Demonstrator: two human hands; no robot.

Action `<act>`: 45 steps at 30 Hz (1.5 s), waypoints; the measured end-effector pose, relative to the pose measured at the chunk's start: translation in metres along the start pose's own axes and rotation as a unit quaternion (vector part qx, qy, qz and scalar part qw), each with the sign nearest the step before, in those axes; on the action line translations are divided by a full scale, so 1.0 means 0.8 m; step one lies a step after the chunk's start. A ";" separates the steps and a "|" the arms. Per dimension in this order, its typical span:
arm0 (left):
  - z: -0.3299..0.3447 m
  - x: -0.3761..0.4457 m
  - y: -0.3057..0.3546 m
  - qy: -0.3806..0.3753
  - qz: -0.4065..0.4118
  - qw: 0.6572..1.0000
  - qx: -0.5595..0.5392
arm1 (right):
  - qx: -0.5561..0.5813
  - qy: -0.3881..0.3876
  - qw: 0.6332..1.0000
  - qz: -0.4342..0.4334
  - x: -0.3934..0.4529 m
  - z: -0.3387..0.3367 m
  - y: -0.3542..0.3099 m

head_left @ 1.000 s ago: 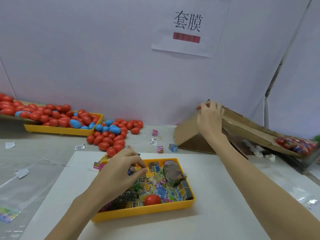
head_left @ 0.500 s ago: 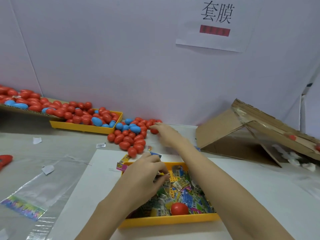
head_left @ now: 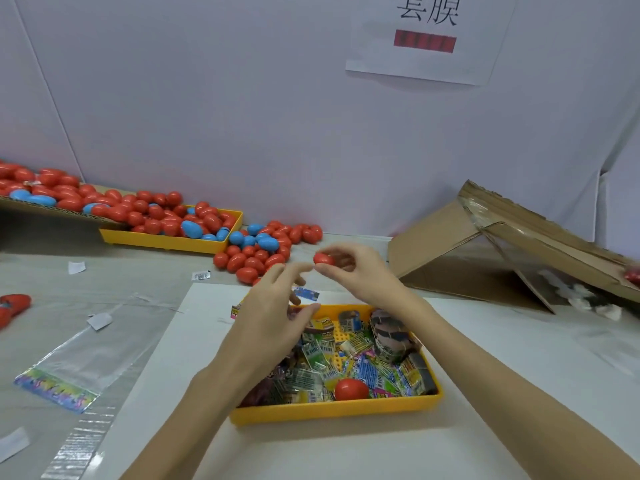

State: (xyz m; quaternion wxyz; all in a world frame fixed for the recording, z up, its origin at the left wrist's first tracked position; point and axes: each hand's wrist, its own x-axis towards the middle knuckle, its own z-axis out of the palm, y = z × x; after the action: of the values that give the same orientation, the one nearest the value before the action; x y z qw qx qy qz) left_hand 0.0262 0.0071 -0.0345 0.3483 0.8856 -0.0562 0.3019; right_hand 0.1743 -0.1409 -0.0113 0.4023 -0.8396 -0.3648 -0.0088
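A red plastic egg is pinched between the thumb and fingertips of a worker's right hand, raised just beyond the far edge of a yellow tray filled with printed film sleeves. The left hand hovers over the tray's far left corner, fingers loosely spread toward the egg with nothing plainly gripped, apparently ready to help sleeve it. A second red egg lies by the tray's front wall. Beyond the tray, loose red and blue eggs are heaped within reach, and to its right leans a cardboard chute. The tray rests on a white board on a grey table, before a pale wall bearing a paper sign.
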 end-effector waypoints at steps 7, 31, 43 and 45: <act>0.003 -0.001 0.028 -0.021 0.103 0.991 -0.088 | 0.151 0.002 0.988 0.012 -0.113 -0.012 -0.046; -0.024 0.010 0.016 0.025 -0.255 0.919 -0.300 | -0.113 -0.076 0.990 0.020 -0.120 0.023 -0.049; -0.014 0.008 0.016 -0.014 -0.257 0.922 -0.289 | -0.123 0.004 0.992 -0.002 -0.120 -0.008 -0.031; -0.010 0.006 0.019 -0.032 -0.244 0.927 -0.285 | -0.106 0.026 0.994 -0.009 -0.120 -0.009 -0.030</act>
State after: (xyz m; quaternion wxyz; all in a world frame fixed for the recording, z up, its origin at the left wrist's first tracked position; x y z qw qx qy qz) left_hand 0.0217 0.0018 -0.0182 0.6469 0.7446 0.0665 0.1508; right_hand 0.0910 -0.1943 -0.0200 0.3205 -0.8736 -0.3588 -0.0731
